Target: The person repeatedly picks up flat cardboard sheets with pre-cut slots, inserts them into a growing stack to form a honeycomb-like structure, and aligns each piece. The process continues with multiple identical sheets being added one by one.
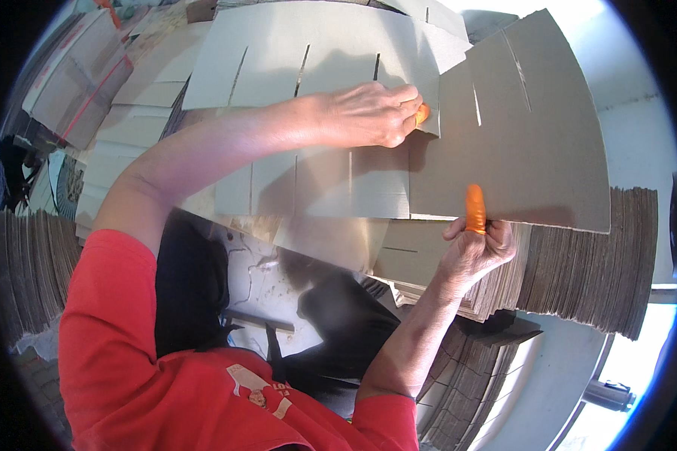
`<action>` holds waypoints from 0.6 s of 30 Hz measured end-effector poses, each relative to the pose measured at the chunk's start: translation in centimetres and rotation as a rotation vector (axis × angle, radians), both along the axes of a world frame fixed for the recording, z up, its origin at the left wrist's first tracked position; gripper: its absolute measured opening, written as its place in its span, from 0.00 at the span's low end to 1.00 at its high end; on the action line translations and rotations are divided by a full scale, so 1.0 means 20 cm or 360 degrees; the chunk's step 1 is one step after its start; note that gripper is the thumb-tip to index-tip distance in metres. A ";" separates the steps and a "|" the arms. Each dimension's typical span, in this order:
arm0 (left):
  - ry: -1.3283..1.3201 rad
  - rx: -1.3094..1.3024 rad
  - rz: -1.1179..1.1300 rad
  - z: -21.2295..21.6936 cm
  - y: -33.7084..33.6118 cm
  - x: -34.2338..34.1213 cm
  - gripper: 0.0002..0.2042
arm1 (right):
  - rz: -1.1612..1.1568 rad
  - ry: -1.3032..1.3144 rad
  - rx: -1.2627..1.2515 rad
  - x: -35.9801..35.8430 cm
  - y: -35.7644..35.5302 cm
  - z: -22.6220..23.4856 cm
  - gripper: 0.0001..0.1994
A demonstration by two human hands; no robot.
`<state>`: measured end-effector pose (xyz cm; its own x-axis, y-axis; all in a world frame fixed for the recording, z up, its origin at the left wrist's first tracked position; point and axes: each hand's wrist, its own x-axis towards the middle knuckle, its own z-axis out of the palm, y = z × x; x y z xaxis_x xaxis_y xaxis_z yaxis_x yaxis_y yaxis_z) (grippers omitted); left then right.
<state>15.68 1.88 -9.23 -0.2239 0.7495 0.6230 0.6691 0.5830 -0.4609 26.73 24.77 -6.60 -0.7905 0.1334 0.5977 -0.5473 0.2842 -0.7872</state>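
Note:
My left hand is closed in a pinch, an orange finger cot showing at its fingertips. It grips the near edge of a pale slotted cardboard sheet, close to that sheet's right corner. My right hand holds the near edge of a second slotted cardboard sheet, which tilts up at the right. Its orange-capped index finger lies on the sheet's face; the thumb is beside the lower edge. Another slotted cardboard piece lies below my left forearm. How the pieces meet under my left fingers is hidden.
Tall cardboard stacks stand at the right and the far left. More sheets lie overlapped at the left, near a clear plastic-like box with a red edge. Below the work surface show my dark-clothed legs and the pale floor.

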 end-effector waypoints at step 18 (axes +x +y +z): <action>-0.0253 0.0045 -0.0226 -0.02 0.15 0.22 0.06 | -0.0238 -0.0035 0.0010 0.01 -0.01 -0.10 0.11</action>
